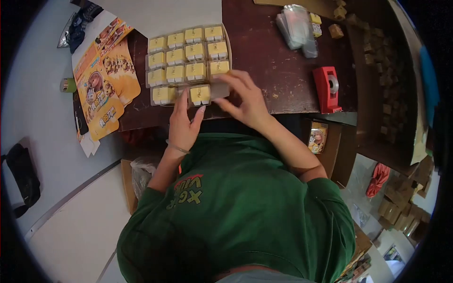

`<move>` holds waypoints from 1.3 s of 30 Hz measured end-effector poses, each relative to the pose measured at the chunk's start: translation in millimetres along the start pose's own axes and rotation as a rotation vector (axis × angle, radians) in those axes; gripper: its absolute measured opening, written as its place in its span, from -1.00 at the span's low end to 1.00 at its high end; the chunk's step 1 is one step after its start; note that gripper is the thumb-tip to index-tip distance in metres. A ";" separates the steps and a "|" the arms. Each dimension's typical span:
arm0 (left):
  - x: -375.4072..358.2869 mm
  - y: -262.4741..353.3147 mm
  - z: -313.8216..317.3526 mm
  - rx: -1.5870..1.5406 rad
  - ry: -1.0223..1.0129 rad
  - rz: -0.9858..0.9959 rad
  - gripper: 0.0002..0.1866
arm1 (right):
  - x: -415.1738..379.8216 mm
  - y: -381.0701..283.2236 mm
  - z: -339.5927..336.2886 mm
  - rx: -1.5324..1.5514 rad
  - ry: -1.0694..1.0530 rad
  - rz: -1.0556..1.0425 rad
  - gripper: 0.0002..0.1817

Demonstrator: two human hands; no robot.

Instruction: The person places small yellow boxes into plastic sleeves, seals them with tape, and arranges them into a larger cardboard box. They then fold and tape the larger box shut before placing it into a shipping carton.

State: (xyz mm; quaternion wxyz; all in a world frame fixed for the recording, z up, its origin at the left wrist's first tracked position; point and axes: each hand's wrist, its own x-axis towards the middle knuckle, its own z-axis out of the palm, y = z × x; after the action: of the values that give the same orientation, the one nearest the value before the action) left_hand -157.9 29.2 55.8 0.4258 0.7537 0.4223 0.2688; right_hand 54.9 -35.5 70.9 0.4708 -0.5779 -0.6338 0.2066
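Rows of small yellow-topped boxes [194,51] in clear wrapping stand on a tray [228,40] on the dark red table. My left hand [184,123] is at the front edge of the rows, its fingers apart, beside a yellow-topped box [199,95] in the front row. To the right of that box, my right hand [244,100] hovers with thumb and fingers spread. Between that hand and the box lies a clear film piece [220,90], partly behind the fingers. Whether the right fingertips touch it cannot be made out.
Printed orange cardboard sheets [101,94] lie at the left. A red tape dispenser [326,89] stands on the right, with a stack of clear sleeves [296,27] behind it. A large carton [363,113] with many small brown boxes [388,80] is at the far right.
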 end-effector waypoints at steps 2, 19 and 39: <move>3.8 0.2 7.0 0.147 -0.020 0.030 -0.41 | -15.1 28.8 3.6 -0.029 0.100 0.394 -0.39; 42.2 -22.6 51.5 -0.130 -0.188 -0.118 -0.71 | -30.6 59.9 16.0 0.085 -0.070 0.259 -0.20; 42.5 101.8 91.6 -0.300 -0.509 0.276 -0.64 | 52.7 165.1 -180.8 -0.690 0.833 0.556 -0.71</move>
State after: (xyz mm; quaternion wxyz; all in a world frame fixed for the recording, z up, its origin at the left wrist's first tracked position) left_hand -25.2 -0.6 101.0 0.5835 0.7758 0.1520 0.1861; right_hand 300.6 3.0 42.0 0.3932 -0.8732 -0.2519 -0.1393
